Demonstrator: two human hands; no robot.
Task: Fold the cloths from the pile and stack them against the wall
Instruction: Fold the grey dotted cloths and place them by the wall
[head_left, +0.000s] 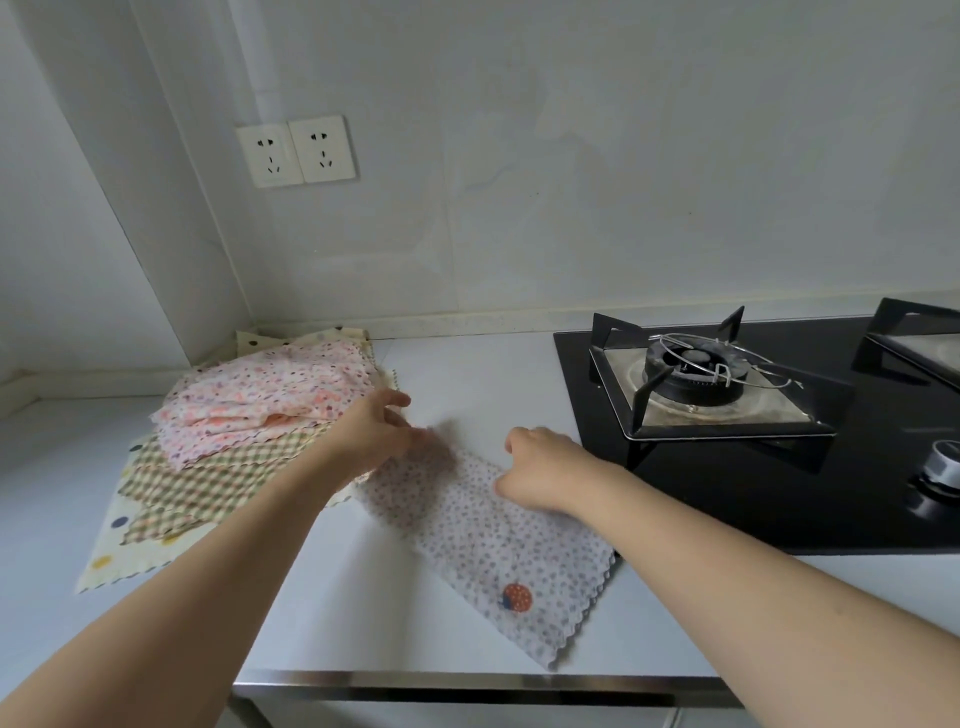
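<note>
L hand (375, 434) pinched far edge of dotted cloth (498, 540) on table (332, 587), blurry so prob; R hand (540, 475) curled gripping it too, pile (249, 421) just beside

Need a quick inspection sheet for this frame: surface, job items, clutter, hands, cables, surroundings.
Surface: pale countertop with a metal front edge.
Job's things: grey dotted cloth spread flat, its far left corner blurred; pile of cloths left of it, pink floral on top, green check and polka-dot beneath.
Clutter: nothing seen.
Grippers: left hand at the cloth's far left corner, grip blurred; right hand on its far edge, fingers curled, grip unclear.
Cables: nothing seen.
Surroundings: black gas hob to the right, cloth's right corner at its edge; two wall sockets, nothing plugged in; no folded stack against the wall.
</note>
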